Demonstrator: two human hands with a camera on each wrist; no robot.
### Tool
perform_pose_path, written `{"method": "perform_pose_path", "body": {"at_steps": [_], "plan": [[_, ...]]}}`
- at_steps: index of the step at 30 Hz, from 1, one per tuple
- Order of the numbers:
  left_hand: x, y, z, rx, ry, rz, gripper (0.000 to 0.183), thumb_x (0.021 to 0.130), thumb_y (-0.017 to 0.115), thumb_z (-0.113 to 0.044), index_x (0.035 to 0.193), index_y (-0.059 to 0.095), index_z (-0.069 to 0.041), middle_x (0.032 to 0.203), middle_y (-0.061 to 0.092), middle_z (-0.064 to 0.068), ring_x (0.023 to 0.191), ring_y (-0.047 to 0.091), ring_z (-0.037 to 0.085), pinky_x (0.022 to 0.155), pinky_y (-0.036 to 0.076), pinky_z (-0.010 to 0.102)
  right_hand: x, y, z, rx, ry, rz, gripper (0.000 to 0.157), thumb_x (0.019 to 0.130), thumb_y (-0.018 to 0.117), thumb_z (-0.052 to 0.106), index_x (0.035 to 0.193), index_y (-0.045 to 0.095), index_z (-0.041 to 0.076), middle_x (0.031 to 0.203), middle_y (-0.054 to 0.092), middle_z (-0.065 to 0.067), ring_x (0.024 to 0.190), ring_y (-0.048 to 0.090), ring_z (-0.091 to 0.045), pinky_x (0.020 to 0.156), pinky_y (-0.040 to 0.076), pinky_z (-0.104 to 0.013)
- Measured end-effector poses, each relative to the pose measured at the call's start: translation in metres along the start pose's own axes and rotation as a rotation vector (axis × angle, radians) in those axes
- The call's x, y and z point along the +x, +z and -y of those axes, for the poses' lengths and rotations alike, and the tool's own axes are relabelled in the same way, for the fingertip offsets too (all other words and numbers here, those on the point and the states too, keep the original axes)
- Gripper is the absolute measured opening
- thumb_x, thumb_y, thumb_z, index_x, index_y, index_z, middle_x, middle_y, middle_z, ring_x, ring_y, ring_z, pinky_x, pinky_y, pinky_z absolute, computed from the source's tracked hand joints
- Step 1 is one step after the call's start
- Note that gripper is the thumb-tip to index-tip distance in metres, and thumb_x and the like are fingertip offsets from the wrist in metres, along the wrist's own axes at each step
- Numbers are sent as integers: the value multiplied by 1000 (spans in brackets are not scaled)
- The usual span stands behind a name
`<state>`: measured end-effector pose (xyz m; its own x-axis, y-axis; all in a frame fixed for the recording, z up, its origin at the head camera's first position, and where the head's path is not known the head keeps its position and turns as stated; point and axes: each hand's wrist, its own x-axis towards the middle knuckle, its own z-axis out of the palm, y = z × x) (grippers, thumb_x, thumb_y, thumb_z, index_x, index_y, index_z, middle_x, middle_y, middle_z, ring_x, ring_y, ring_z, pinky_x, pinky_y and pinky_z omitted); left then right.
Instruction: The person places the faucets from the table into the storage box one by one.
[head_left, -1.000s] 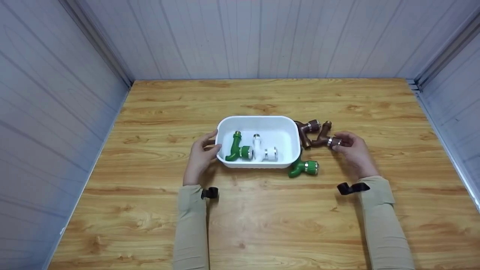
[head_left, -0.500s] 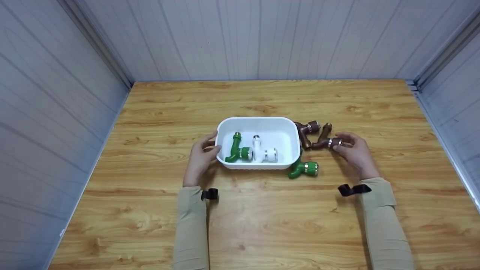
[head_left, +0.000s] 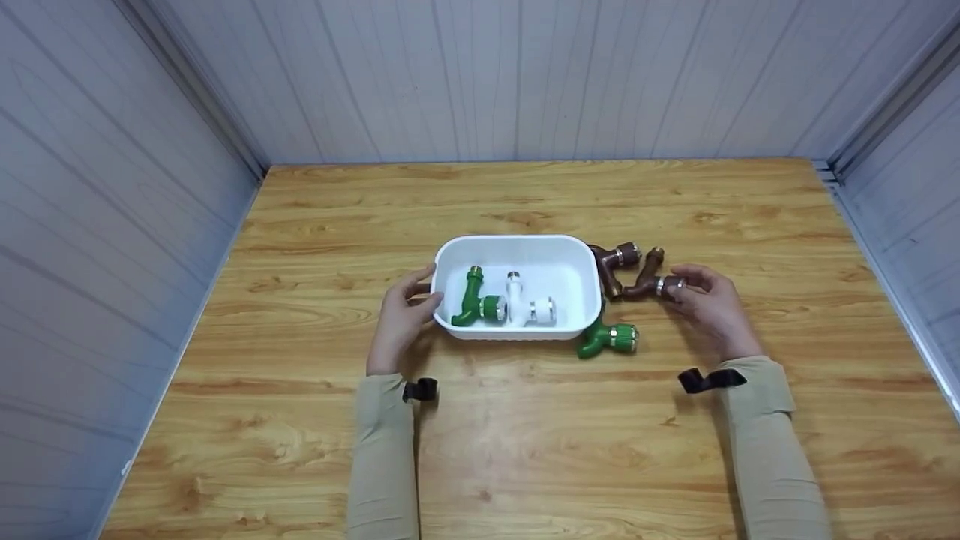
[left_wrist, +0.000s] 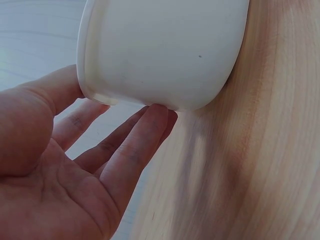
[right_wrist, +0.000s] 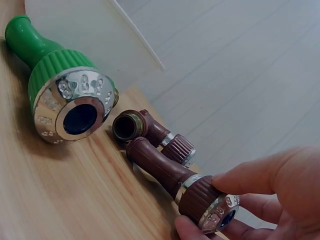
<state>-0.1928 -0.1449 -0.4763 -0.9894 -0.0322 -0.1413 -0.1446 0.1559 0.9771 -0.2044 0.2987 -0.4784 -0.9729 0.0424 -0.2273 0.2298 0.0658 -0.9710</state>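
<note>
Head view: barely changed in the last second, suggesting a settled hold. Gripping the white tub by its end with left hand, pinching brown tap by its knob with right hand; hemmed in on that hand's left by second brown tap, roomier rightward over wooden tabletop.

I can read no lettering, number or sign here; raised marks on the silvery-capped green plastic tap and the held brown plastic tap are illegible.
</note>
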Motion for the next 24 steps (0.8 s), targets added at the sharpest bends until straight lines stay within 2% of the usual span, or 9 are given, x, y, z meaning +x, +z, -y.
{"method": "perform_pose_path", "body": {"at_steps": [8, 15, 18, 20, 24], "plan": [[-1, 0, 0, -41, 48, 4, 44, 82, 62, -6, 124, 52, -13, 110, 54, 16, 94, 56, 30, 74, 51, 34, -4, -1, 0, 66, -39, 46, 51, 80, 61, -4, 124, 37, -13, 108, 45, -15, 88, 59, -18, 85, 45, -34], [-1, -1, 0, -25, 20, 10, 45, 83, 62, -9, 126, 51, -17, 111, 53, 13, 94, 56, 27, 73, 51, 31, 14, -16, -29, 105, -38, 3, 49, 72, 73, 8, 116, 52, 0, 107, 52, -9, 90, 59, -17, 80, 48, -28], [-1, -1, -2, -37, 11, 9, 45, 83, 61, -9, 125, 51, -17, 110, 53, 12, 95, 55, 26, 74, 51, 31, 18, -21, -36, 121, -58, 23, 49, 72, 72, 6, 115, 52, -1, 109, 51, -13, 93, 58, -19, 82, 47, -30], [-1, -1, -3, -43, 0, 13, 45, 83, 62, -9, 126, 51, -17, 111, 52, 13, 95, 55, 26, 74, 51, 31, 20, -22, -39, 156, -56, 17, 49, 70, 73, 5, 114, 53, -1, 109, 51, -14, 93, 58, -21, 82, 47, -31], [-5, -1, -10, -57, -14, 30, 46, 83, 61, -7, 127, 49, -14, 114, 51, 17, 96, 54, 29, 77, 50, 33, 24, -25, -43, 150, -40, -14, 55, 68, 76, 10, 115, 51, -1, 114, 47, -16, 96, 56, -22, 82, 47, -30]]}}
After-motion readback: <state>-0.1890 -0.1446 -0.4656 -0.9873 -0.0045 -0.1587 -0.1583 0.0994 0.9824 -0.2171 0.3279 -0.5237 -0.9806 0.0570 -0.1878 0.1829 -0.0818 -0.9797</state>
